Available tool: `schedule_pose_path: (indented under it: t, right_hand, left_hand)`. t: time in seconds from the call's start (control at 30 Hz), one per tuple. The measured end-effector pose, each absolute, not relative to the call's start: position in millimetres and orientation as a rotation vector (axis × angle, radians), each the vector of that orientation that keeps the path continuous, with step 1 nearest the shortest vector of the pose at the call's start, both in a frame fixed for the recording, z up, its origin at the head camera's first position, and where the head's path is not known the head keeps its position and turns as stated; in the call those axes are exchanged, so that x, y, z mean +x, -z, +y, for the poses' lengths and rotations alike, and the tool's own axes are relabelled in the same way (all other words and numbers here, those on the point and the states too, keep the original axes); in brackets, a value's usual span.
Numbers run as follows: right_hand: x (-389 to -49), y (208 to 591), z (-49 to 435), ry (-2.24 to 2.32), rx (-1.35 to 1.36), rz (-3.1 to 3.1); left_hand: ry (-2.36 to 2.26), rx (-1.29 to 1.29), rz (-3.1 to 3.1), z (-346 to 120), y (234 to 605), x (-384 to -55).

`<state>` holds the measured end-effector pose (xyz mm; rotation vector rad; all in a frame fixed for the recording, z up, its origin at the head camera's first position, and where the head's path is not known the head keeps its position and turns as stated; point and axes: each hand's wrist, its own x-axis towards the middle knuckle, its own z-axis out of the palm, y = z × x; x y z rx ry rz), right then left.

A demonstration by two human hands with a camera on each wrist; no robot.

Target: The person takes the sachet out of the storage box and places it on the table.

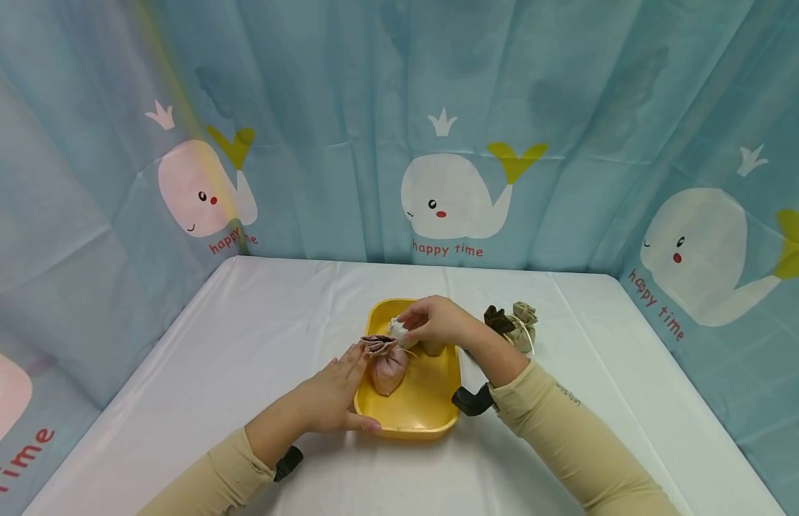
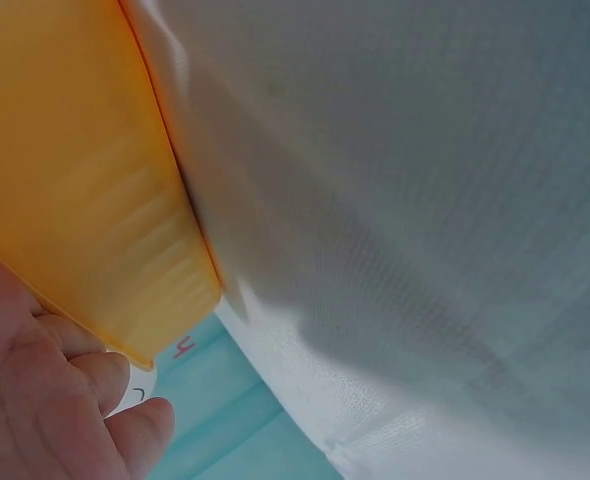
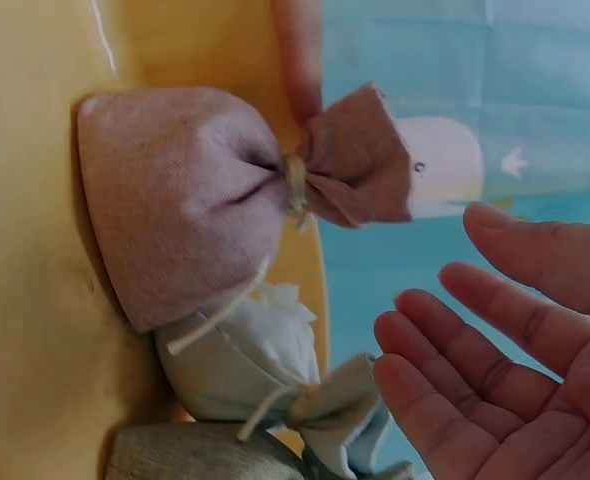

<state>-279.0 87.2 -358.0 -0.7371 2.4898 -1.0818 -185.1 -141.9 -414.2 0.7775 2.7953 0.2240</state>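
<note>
A yellow plastic basin sits on the table with several small drawstring pouches inside. A pink pouch is tied with a pale cord near the left side. Behind it are a whitish pouch and an olive-grey pouch, partly hidden in the head view. My left hand rests along the basin's left rim, thumb at the near edge; its fingers touch the outer wall in the left wrist view. My right hand hovers over the basin's far part, fingers spread and slightly bent beside the whitish pouch's neck, holding nothing.
To the right of the basin, on the white tablecloth, lie more tied pouches: an olive one and one with a dark brown top. A blue curtain with printed whales closes off the back and sides.
</note>
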Motion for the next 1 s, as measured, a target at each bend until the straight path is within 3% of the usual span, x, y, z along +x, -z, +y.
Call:
schedule_pose_path:
  t: [1.0]
  right_hand:
    - [-276,380,62,1.034,-0.785,2.462]
  left_hand:
    - [-0.208,0.775,2.795,-143,418,-187]
